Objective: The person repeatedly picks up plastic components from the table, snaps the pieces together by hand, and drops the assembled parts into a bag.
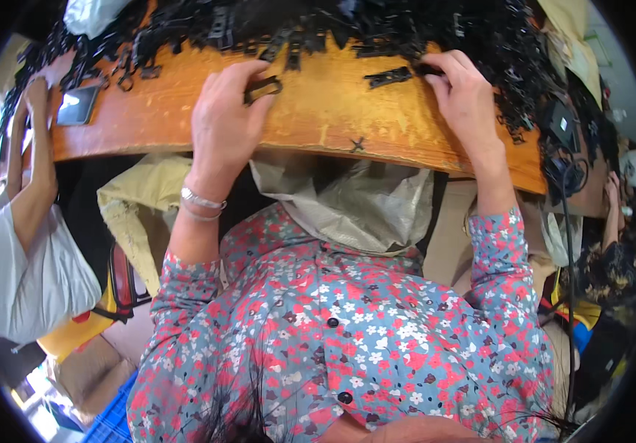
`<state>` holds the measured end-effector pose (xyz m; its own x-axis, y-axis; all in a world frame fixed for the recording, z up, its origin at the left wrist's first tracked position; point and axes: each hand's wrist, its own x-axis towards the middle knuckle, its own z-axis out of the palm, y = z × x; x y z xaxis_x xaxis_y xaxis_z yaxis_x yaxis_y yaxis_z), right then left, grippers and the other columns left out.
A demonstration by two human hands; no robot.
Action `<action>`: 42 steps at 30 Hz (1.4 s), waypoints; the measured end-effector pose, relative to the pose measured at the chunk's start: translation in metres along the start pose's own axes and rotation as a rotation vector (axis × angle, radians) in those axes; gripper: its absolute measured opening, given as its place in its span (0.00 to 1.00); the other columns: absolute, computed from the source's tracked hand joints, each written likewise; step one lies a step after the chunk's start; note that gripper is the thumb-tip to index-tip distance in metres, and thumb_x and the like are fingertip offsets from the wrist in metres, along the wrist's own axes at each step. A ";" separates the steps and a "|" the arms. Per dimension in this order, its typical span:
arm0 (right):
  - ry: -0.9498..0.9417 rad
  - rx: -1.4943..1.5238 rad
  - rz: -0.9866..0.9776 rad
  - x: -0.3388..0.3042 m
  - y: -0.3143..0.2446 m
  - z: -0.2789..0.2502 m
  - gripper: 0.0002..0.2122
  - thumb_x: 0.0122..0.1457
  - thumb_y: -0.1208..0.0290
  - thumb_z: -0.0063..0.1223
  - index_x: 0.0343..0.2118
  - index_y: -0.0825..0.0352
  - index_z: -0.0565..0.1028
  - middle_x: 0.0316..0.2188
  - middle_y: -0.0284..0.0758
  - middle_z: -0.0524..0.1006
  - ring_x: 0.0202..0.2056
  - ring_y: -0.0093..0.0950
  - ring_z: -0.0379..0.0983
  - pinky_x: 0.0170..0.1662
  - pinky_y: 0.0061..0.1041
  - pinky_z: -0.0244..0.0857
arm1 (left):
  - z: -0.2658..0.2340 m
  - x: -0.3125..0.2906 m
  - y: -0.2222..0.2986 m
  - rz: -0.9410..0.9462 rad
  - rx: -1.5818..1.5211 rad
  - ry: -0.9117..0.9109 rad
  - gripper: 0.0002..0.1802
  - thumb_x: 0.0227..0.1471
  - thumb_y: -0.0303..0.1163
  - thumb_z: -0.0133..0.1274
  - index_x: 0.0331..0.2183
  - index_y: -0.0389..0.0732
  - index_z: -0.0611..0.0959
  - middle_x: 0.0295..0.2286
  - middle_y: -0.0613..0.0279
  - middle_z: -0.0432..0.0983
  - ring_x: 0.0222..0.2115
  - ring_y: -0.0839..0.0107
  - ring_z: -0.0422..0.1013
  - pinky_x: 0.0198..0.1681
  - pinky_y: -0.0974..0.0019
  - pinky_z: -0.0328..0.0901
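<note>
Two hands are working at a wooden table [318, 111], along the edge of a heap of small black parts [495, 55].
The upper frame is cutting off the heap, and individual pieces are blurring into one dark mass; the right hand's [465, 88] fingers are bending over dark pieces at its edge, hiding their tips, so whether they are gripping anything I cannot tell. A pale woven sack [384, 210] is hanging open below the table edge, its contents staying lost in shadow; the frame is also cropping a blue crate [115, 413]. The left hand [225, 114] is pinching a black frame piece [265, 92] between thumb and fingers, while a black clip-like part [388, 77] is lying on the wood just left of the right hand.
</note>
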<state>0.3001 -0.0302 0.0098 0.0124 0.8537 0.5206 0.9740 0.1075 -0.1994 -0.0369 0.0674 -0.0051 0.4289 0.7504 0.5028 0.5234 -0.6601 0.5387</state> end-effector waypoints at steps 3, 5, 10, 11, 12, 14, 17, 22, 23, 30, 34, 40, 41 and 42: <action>0.076 0.226 0.091 0.001 -0.006 -0.013 0.12 0.58 0.79 0.62 0.45 0.64 0.81 0.37 0.38 0.80 0.32 0.35 0.81 0.36 0.31 0.75 | -0.002 -0.002 -0.003 0.018 -0.008 -0.010 0.20 0.51 0.23 0.64 0.48 0.41 0.83 0.39 0.56 0.83 0.40 0.63 0.78 0.44 0.63 0.71; 0.101 0.231 0.117 -0.008 0.007 -0.024 0.12 0.58 0.80 0.62 0.45 0.64 0.81 0.37 0.38 0.80 0.31 0.33 0.81 0.35 0.29 0.74 | -0.002 -0.002 -0.001 0.026 0.001 -0.012 0.18 0.52 0.23 0.64 0.47 0.39 0.84 0.39 0.56 0.82 0.39 0.64 0.78 0.43 0.64 0.71; 0.107 0.021 0.158 -0.029 0.016 -0.036 0.07 0.59 0.78 0.61 0.40 0.64 0.82 0.36 0.36 0.81 0.32 0.36 0.81 0.36 0.30 0.74 | -0.001 -0.001 0.000 0.033 -0.001 -0.022 0.18 0.52 0.22 0.63 0.47 0.38 0.84 0.40 0.56 0.82 0.38 0.64 0.77 0.42 0.64 0.70; 0.120 -0.021 0.163 -0.031 0.017 -0.038 0.06 0.60 0.76 0.61 0.39 0.64 0.82 0.36 0.34 0.81 0.33 0.38 0.80 0.36 0.33 0.74 | -0.002 -0.001 0.001 0.036 0.003 -0.020 0.18 0.52 0.22 0.63 0.47 0.38 0.84 0.40 0.56 0.82 0.38 0.64 0.77 0.42 0.64 0.70; 0.120 -0.026 0.166 -0.032 0.018 -0.038 0.06 0.60 0.76 0.61 0.39 0.64 0.82 0.36 0.34 0.81 0.33 0.38 0.80 0.36 0.33 0.74 | -0.003 -0.002 0.002 0.039 0.007 -0.017 0.18 0.52 0.22 0.63 0.47 0.38 0.84 0.40 0.56 0.82 0.38 0.64 0.77 0.42 0.64 0.70; 0.108 -0.076 0.184 -0.033 0.020 -0.035 0.06 0.60 0.75 0.60 0.39 0.63 0.82 0.35 0.34 0.80 0.33 0.38 0.80 0.36 0.34 0.75 | -0.004 -0.002 0.004 0.031 0.001 -0.027 0.18 0.52 0.22 0.63 0.47 0.38 0.84 0.40 0.56 0.82 0.38 0.64 0.77 0.42 0.64 0.70; 0.071 -0.167 0.158 -0.029 0.013 -0.027 0.05 0.59 0.75 0.60 0.38 0.63 0.83 0.36 0.34 0.79 0.33 0.39 0.81 0.37 0.35 0.75 | -0.004 -0.003 0.006 0.021 -0.008 -0.042 0.19 0.52 0.22 0.63 0.47 0.38 0.84 0.40 0.56 0.82 0.38 0.64 0.77 0.42 0.65 0.70; -0.013 -0.222 0.126 -0.026 0.008 -0.019 0.03 0.58 0.74 0.61 0.35 0.63 0.83 0.37 0.34 0.79 0.33 0.39 0.81 0.36 0.36 0.76 | -0.001 -0.006 0.019 -0.011 -0.090 -0.065 0.20 0.51 0.22 0.64 0.48 0.38 0.84 0.40 0.55 0.82 0.40 0.64 0.79 0.44 0.66 0.71; -0.033 -0.212 0.115 -0.026 0.003 -0.019 0.03 0.58 0.75 0.62 0.34 0.63 0.83 0.37 0.34 0.79 0.33 0.39 0.81 0.36 0.36 0.76 | 0.001 -0.004 0.025 0.024 -0.116 -0.067 0.20 0.51 0.22 0.64 0.48 0.38 0.84 0.40 0.55 0.83 0.40 0.64 0.79 0.45 0.66 0.71; -0.097 0.039 0.025 -0.028 -0.037 -0.021 0.03 0.57 0.75 0.63 0.34 0.65 0.81 0.37 0.35 0.79 0.34 0.40 0.80 0.37 0.37 0.75 | 0.030 0.004 0.042 0.137 -0.150 -0.134 0.28 0.49 0.23 0.65 0.54 0.42 0.80 0.40 0.56 0.82 0.42 0.60 0.78 0.45 0.61 0.72; -0.186 0.212 0.049 -0.026 -0.034 -0.021 0.04 0.58 0.76 0.63 0.36 0.66 0.81 0.36 0.37 0.80 0.34 0.39 0.80 0.38 0.35 0.74 | 0.028 0.003 0.044 0.139 -0.164 -0.141 0.30 0.49 0.22 0.65 0.55 0.43 0.79 0.42 0.56 0.81 0.43 0.60 0.77 0.47 0.61 0.72; -0.188 0.421 0.385 -0.026 -0.036 -0.021 0.08 0.59 0.76 0.62 0.41 0.68 0.81 0.34 0.40 0.82 0.34 0.37 0.81 0.38 0.32 0.74 | 0.020 -0.004 0.031 0.041 -0.193 -0.155 0.31 0.49 0.22 0.65 0.56 0.43 0.79 0.41 0.57 0.81 0.43 0.61 0.77 0.47 0.61 0.72; -0.190 0.343 0.306 -0.027 -0.035 -0.019 0.07 0.58 0.77 0.63 0.40 0.69 0.81 0.33 0.40 0.82 0.33 0.37 0.81 0.38 0.32 0.73 | 0.020 -0.004 0.031 0.043 -0.193 -0.151 0.31 0.49 0.22 0.65 0.56 0.43 0.79 0.41 0.57 0.81 0.43 0.61 0.77 0.47 0.61 0.72; -0.192 0.264 0.227 -0.026 -0.034 -0.018 0.07 0.58 0.77 0.64 0.39 0.69 0.81 0.31 0.40 0.82 0.33 0.36 0.81 0.37 0.31 0.73 | 0.020 -0.004 0.031 0.061 -0.177 -0.159 0.31 0.49 0.21 0.65 0.56 0.43 0.79 0.41 0.57 0.81 0.43 0.62 0.77 0.47 0.62 0.72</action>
<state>0.2712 -0.0655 0.0183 0.1539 0.9478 0.2793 0.8592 0.0112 -0.5116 -0.0074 0.0448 -0.0038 0.5736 0.6952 0.4331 0.3621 -0.6895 0.6273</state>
